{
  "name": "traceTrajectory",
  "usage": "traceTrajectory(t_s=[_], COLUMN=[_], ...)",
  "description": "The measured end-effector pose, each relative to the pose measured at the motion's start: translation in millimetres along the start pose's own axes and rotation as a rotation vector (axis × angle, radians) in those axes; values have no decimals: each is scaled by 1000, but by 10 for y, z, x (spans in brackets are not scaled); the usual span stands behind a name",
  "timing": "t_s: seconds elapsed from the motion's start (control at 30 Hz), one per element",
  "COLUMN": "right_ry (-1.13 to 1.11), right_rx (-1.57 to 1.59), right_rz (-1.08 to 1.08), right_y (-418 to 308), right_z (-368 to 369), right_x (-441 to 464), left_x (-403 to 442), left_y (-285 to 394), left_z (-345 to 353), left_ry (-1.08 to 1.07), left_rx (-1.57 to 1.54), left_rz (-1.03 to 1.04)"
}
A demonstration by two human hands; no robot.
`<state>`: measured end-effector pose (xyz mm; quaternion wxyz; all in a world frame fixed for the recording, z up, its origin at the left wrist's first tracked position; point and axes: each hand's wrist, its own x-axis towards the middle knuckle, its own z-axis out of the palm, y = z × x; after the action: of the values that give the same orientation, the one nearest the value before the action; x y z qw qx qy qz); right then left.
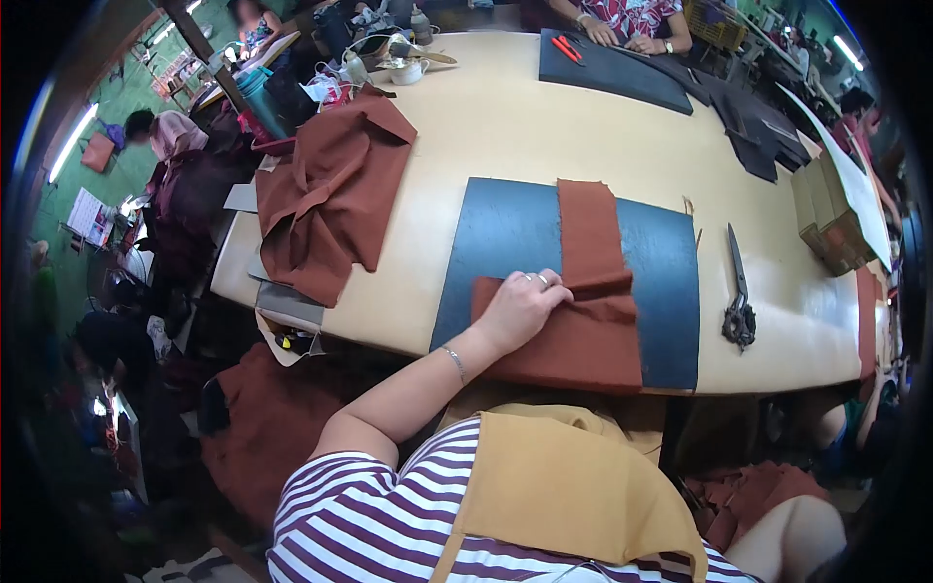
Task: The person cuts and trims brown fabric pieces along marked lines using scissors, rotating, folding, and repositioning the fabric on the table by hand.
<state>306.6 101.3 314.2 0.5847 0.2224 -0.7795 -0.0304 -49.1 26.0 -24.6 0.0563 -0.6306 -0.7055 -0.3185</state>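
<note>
My left hand (530,303) is closed, fingers pinching a fold of a reddish-brown sheet of material (573,355), which could be cloth or thin leather. That sheet lies folded over the near edge of a dark blue-grey cutting mat (505,228). From under the fold a strip of the same brown material (589,228) runs to the mat's far edge. Of my right arm only a bent part shows at the lower right; its hand is out of sight. Large black-handled scissors (739,291) lie on the table to the right of the mat.
A crumpled brown piece (340,185) covers the left of the pale table (486,107). Across from me, a person's hands (641,44) work at a dark mat (603,76) with red pliers (568,51). A cardboard box (826,214) stands at the right edge.
</note>
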Motion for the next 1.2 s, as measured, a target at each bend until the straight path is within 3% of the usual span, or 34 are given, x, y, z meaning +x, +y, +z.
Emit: traceTrajectory(t_s=[0.1, 0.13, 0.17, 0.27, 0.33, 0.37, 0.4, 0.43, 0.47, 0.5, 0.53, 0.57, 0.6, 0.67, 0.7, 0.8, 0.93, 1.0, 1.2], right_ry=[21, -42, -88, -246, -240, -197, -186, -275, -261, -239, -217, -214, -231, -261, -356, -672, -1197, -1259, -1399], right_rx=[-76, 27, -47, -207, -66, -78, -111, -204, -236, -343, -413, -531, -626, -832, -990, -1247, -1615, -1667, -1605], right_rz=[309, 560, 722, 1120, 1311, 1427, 1534, 1413, 1574, 1500, 1555, 1512, 1461, 1500, 1425, 1659, 1806, 2044, 2175], right_y=[136, 264, 312, 319, 254, 218, 155, 106, 49, 3, -55, -83, -111, -205, -268, -594, -1016, -1092, -1256], right_z=[-120, -121, -96, 345, 519, 611, 611, 562, 521, 466, 361, 231, 53, -237, -425, -1001, -1802, -2085, -2283], right_x=[-483, -938, -1248, -2196, -2605, -2693, -2885, -3088, -3024, -3243, -3343, -3538, -3727, -3901, -4108, -4381, -4633, -4527, -4476], left_x=[72, 67, 118, 73, -151, -146, -380, -495, -433, -444, -606, -477, -443, -353, -155, -68, 15, -19, 73], left_y=[-323, -540, -695, -1233, -1677, -1549, -1862, -1917, -1680, -1600, -1874, -1646, -1528, -1343, -836, 19, 322, 242, 452], left_z=[-310, -451, -710, -1539, -1892, -2011, -1991, -1997, -1883, -1769, -1584, -1362, -1083, -629, -621, -193, -62, -55, -168], left_ry=[83, 91, 242, 469, 451, 354, 298, 154, 102, 79, 180, 57, 35, -142, -327, -382, -462, -464, -455], left_rx=[64, 71, 111, 525, 630, 629, 745, 943, 1054, 1107, 976, 912, 741, 444, 321, 164, 267, 286, 205], left_rz=[-112, -213, -225, -308, -483, -715, -692, -708, -786, -786, -594, -735, -735, -547, -371, -362, -296, -291, -227])
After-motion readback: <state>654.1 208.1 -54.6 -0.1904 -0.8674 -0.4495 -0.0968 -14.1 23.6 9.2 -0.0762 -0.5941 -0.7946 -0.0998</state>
